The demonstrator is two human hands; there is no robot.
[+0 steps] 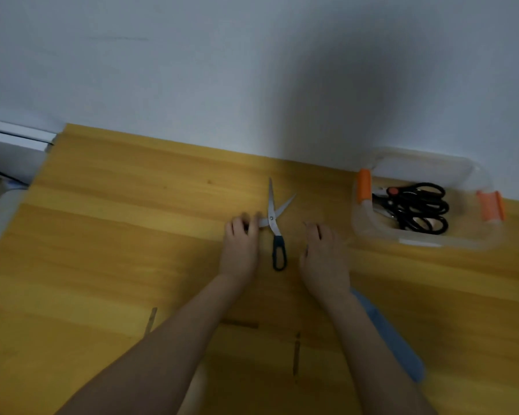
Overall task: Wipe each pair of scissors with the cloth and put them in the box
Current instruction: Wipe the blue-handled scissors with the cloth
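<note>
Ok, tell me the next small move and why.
Probably the right hand should draw back to pick up the blue cloth by its forearm: it holds nothing, while the left hand holds one handle of the open scissors on the table, outside the box.

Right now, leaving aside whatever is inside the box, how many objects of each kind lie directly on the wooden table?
Open scissors: 1
Clear plastic box with orange latches: 1
Blue cloth: 1
Total: 3
</note>
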